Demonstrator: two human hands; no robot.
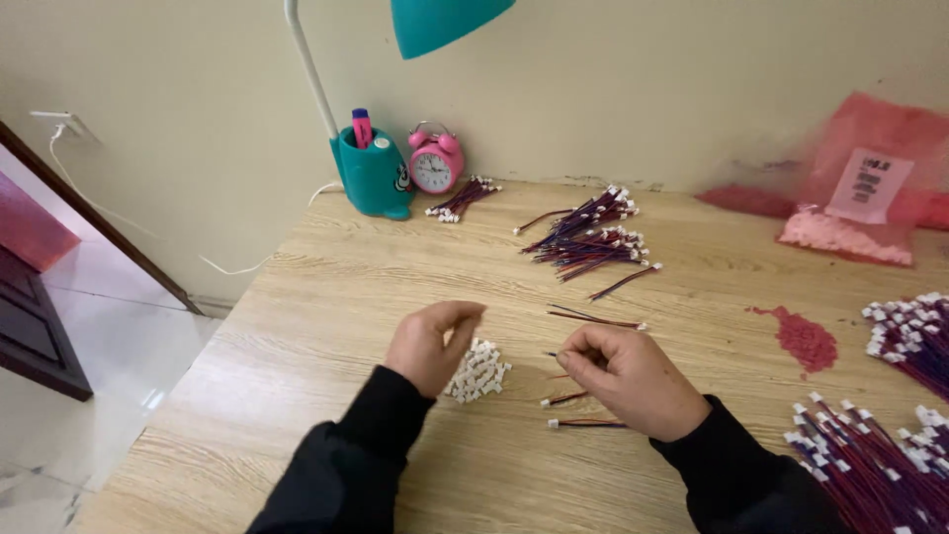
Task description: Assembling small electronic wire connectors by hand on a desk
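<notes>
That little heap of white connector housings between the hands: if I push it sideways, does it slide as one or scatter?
The heap of white housings would probably scatter: it is loose, separate small pieces lying on the smooth wooden table. They look very light, so a nudge from the left hand may flick some away. Their blocky shape suggests sliding rather than rolling.

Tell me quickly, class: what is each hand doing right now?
Left hand: fingers pinched shut above the pile of white connectors; what it holds cannot be told.
Right hand: pinched shut on a thin red-and-dark wire.
</notes>
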